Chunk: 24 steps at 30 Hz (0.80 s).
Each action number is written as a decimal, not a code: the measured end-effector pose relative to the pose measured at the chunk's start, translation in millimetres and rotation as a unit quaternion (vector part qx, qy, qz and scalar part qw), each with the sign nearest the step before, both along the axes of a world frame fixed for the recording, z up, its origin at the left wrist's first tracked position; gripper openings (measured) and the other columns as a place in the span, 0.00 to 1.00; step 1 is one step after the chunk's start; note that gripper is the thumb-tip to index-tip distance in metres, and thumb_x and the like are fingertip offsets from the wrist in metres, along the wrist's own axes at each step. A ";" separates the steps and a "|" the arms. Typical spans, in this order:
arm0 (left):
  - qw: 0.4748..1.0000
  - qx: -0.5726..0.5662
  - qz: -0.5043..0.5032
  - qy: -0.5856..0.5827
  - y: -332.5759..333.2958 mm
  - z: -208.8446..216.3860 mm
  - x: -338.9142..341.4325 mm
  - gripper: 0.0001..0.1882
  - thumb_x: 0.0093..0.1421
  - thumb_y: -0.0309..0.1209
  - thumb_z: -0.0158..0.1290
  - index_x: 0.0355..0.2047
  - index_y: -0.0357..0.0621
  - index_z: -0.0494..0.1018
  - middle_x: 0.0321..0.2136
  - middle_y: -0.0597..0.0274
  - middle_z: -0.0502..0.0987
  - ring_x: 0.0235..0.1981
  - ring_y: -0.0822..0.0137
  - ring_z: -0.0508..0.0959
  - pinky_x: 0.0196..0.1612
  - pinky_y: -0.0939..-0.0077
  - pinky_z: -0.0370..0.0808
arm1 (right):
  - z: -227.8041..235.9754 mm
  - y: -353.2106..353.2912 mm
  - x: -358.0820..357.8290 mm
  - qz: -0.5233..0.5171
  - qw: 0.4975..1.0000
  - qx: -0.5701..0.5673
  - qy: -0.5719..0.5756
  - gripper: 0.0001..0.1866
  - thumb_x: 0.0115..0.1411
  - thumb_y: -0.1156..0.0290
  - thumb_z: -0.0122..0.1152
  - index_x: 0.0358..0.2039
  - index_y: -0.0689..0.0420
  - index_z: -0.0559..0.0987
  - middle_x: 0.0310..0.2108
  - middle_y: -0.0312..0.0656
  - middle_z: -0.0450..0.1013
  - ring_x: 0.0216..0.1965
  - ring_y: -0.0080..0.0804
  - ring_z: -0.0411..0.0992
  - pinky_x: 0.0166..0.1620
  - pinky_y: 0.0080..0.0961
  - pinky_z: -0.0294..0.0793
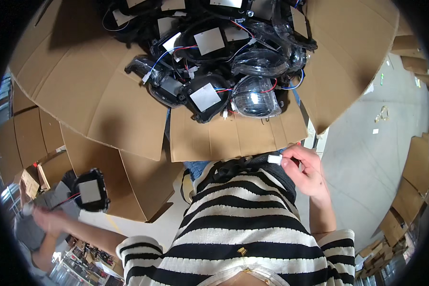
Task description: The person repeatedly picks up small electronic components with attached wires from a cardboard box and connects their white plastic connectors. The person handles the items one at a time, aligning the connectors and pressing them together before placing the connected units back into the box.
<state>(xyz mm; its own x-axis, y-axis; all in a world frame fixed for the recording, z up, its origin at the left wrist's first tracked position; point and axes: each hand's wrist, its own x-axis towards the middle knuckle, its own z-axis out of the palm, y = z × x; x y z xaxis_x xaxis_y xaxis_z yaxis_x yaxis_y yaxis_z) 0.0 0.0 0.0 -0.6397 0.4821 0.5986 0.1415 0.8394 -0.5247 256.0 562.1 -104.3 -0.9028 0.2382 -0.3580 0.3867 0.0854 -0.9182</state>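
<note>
We found the wearer's right hand (306, 170) with thumb and forefinger pressed together on a small white rectangular piece (274, 159), its free end pointing left. The material could not be established. Just left of the grip, we noted a black belt-like item (226, 169) at the waist; nearer the wearer lay a black-and-white striped knitted top (238, 209).

Beyond the grip and to its left stood an open brown cardboard box (233, 140), heaped with black-backed, clear-lensed lamp units. Closest to the grip were a rounded transparent lens (256, 98) and a black lamp housing (205, 97) with a white square panel; a white plug (225, 114) hung between them.

Well left of the grip, the left hand (50, 221) was blurred; we could not tell whether its fingers were spread or closed on anything. A separate black housing (91, 191) with a pale panel sat just beside it.

We judged the step in hand to be handling the small piece; the next move, in our opinion, called for keeping the pinch firm and freeing the left hand to assist.

Pale panels resembled labels, but we could read no brand or writing.
</note>
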 end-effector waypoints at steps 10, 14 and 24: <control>0.762 0.487 0.193 -0.381 -18.0 -244.1 34.6 0.13 0.56 0.32 0.44 0.34 0.32 0.69 0.27 0.57 0.72 0.28 0.71 0.71 0.33 0.81 0.68 | 1.7 -13.1 -3.0 0.004 1.000 0.018 0.017 0.03 0.49 0.76 0.52 0.22 0.61 0.70 0.16 0.35 0.62 0.15 0.18 0.55 0.19 0.16 0.54; 0.830 0.513 0.055 -0.213 136.8 -150.3 44.1 0.11 0.56 0.28 0.44 0.34 0.32 0.69 0.30 0.57 0.73 0.32 0.69 0.72 0.37 0.78 0.68 | -0.6 -11.1 -5.9 0.013 1.000 0.015 0.019 0.03 0.49 0.76 0.51 0.22 0.61 0.70 0.15 0.35 0.62 0.14 0.19 0.55 0.18 0.17 0.53; 0.754 -0.048 -0.216 -0.619 439.4 -245.1 43.2 0.11 0.47 0.27 0.44 0.31 0.34 0.70 0.30 0.47 0.72 0.28 0.58 0.76 0.27 0.67 0.73 | 7.0 -18.4 0.4 0.014 0.997 0.053 0.049 0.02 0.48 0.77 0.51 0.21 0.61 0.70 0.14 0.36 0.62 0.15 0.21 0.57 0.18 0.18 0.54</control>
<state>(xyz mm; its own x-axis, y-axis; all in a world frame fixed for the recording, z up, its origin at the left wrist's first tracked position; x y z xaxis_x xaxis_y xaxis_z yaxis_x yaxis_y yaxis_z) 43.2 439.4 -245.1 -0.4512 0.8080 -0.3789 0.8216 0.5418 0.1771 256.4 543.7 -97.3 -0.9389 0.2443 -0.2422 0.2922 0.1945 -0.9364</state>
